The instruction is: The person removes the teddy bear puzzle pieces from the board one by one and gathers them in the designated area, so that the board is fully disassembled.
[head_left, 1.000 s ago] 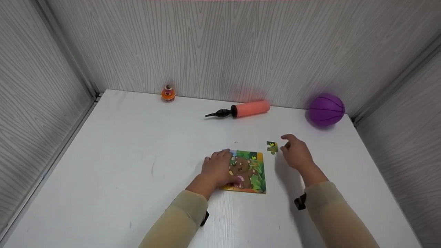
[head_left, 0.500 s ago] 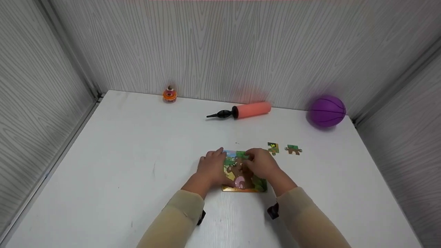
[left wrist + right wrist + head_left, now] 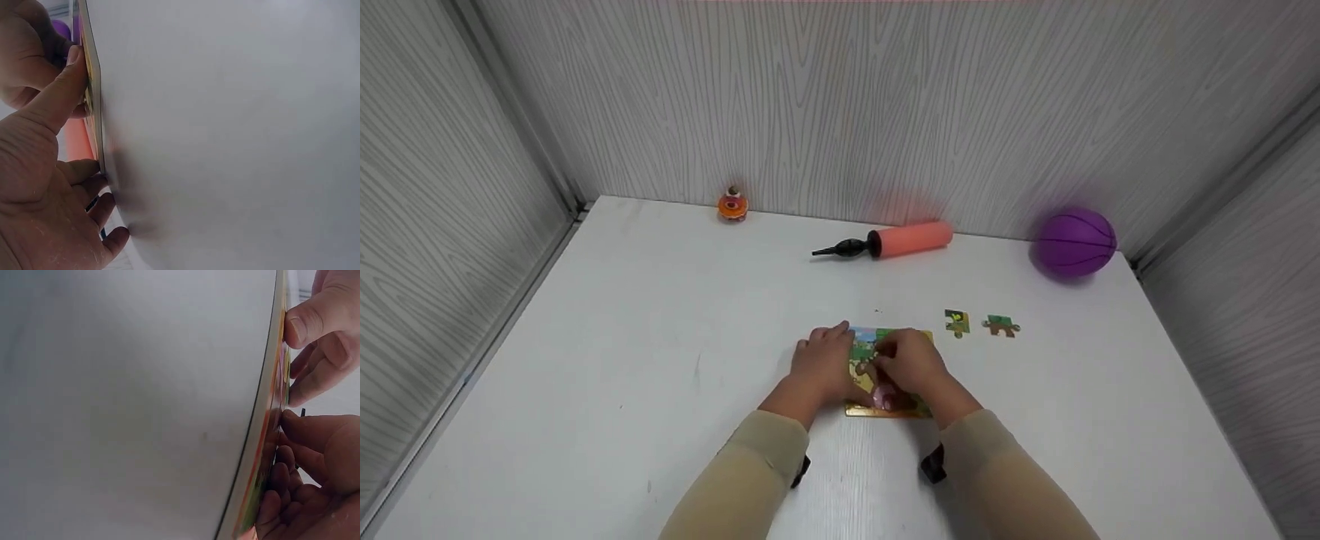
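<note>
On the tabletop [image 3: 660,322], has the puzzle board [image 3: 865,349] lying flat; rests the left hand [image 3: 819,367] at its left side, thumb and fingers apart; touches it with the right hand [image 3: 913,361], hard to tell if clamped on anything; has a brown-green piece [image 3: 1000,322] and a yellow-green piece [image 3: 961,322] off its far right corner.
</note>
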Demonstrator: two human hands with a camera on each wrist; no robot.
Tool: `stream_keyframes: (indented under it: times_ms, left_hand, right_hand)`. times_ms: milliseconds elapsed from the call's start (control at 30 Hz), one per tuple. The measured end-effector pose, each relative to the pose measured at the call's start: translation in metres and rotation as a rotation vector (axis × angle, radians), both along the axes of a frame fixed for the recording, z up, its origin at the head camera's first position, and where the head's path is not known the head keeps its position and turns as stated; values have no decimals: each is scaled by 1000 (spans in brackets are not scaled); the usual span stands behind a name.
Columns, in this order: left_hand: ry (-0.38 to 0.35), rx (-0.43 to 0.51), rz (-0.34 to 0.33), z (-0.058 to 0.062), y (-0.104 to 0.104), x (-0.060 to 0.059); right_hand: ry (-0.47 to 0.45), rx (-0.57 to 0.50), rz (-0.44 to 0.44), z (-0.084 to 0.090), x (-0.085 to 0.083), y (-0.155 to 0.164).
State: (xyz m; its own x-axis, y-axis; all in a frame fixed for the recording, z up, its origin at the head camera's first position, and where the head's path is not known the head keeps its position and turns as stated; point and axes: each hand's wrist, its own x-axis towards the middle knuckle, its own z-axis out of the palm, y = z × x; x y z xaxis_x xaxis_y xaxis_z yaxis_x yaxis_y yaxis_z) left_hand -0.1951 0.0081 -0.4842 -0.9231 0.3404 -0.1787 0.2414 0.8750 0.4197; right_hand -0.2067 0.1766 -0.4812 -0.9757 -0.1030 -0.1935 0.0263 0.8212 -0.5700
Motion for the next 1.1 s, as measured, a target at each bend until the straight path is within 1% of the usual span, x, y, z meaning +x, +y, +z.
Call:
stream_keyframes:
  times_ms: [200, 367, 600, 733, 967, 1100]
  left_hand:
    - [-3, 26, 22, 1, -1, 1]
    - [-1, 27, 25, 0, 0, 1]
    - [8, 20, 31, 0, 0, 1]
    - [9, 21, 36, -2, 1, 1]
    - [7, 25, 34, -3, 1, 0]
    - [-5, 34, 31, -1, 0, 2]
  right_hand:
    - [17, -36, -10, -5, -1, 0]
    - [28, -64, -19, -7, -1, 3]
    - [48, -154, -68, -7, 0, 3]
    - [62, -179, -81, -8, 0, 3]
    - [5, -161, -97, -6, -1, 1]
    - [10, -125, -67, -4, -3, -1]
